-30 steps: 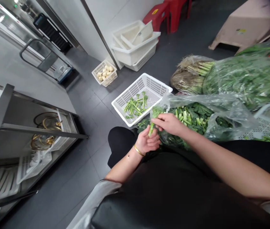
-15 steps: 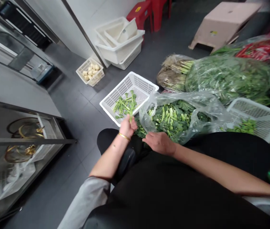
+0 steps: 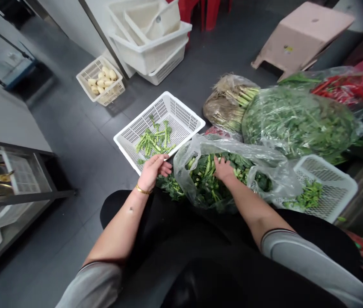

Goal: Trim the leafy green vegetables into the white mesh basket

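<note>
Head view: both grips open, the right one pressed into cut greens

Cut greens are heaped in a clear plastic bag, which is propped against the lap of the person's black clothing. The right grip is spread, with its fingertips pressed down among the greens at the mouth of the bag; nothing is seen pinched. The left grip is held open with the fingers loosely curved, beside the near corner of a white mesh basket. Whether that rim is touched cannot be told. A gold bangle is worn on the left wrist.

Trimmed green stems are scattered inside the basket, just beyond the left fingers. A bag of leafy greens is placed behind the right grip, beside a bag of root-ended bunches and a bag of red chillies. A second white mesh basket is set to the right. Pale peeled roots are held in a small basket on the grey tile floor.
</note>
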A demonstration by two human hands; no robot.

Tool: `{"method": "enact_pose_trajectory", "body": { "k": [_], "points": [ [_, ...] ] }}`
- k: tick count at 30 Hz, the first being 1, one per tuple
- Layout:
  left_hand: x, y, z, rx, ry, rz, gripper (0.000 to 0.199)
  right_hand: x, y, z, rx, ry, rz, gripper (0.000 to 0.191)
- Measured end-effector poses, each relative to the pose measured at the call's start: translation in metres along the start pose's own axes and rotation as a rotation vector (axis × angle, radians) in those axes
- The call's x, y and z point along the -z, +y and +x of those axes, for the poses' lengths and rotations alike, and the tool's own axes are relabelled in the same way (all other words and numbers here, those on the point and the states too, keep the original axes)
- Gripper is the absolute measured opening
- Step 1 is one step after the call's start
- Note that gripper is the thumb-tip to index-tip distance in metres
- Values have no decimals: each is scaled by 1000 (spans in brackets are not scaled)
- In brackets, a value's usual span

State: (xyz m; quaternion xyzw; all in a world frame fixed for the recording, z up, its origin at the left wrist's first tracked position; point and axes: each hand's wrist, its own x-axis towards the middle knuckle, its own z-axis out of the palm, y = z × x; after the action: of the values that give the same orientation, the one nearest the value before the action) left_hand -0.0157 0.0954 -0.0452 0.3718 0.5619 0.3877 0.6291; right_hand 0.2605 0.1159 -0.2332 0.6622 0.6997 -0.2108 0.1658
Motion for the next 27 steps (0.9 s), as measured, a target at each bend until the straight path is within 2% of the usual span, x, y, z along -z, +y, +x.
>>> {"method": "enact_pose_trajectory", "body": {
  "k": [2, 4, 8, 11, 13, 15, 17, 19, 20, 21, 23, 25, 27],
  "points": [
    [2, 3, 6, 17, 15, 39, 39, -5, 0, 7, 20, -15, 8, 77],
    [1, 4, 7, 37, -33, 91, 39, -7, 3, 2, 50, -21, 27, 58],
    [-3, 4, 4, 18, -100, 133, 37, -5, 12, -28, 93, 24, 61, 24],
    [-3, 1, -2, 10, -105, 112, 35, 13, 20, -53, 69, 114, 58, 20],
    [-7, -4, -12, 69, -155, 75, 36, 39, 25, -72, 75, 240, 58, 21],
    [-18, -12, -29, 193, -294, 34, 40, 71, 25, -96, 172, 404, 53, 18],
    [-38, -22, -53, 382, -545, -32, 49, 102, 15, -127, 320, 576, 28, 17],
    [-62, -32, -78, 562, -811, -193, 63, 123, -6, -159, 463, 751, 1, 20],
    [-72, -35, -89, 579, -852, -325, 68, 129, -20, -174, 550, 842, 1, 21],
    [-80, -37, -98, 550, -823, -467, 69, 130, -35, -186, 644, 922, 8, 21],
    [-85, -37, -109, 441, -627, -707, 64, 122, -65, -204, 836, 1024, 31, 17],
    [-76, -35, -111, 383, -432, -815, 50, 108, -88, -216, 988, 1066, 69, 15],
    [-57, -33, -109, 380, -328, -813, 30, 96, -101, -224, 1097, 1041, 122, 17]
  ]
}}
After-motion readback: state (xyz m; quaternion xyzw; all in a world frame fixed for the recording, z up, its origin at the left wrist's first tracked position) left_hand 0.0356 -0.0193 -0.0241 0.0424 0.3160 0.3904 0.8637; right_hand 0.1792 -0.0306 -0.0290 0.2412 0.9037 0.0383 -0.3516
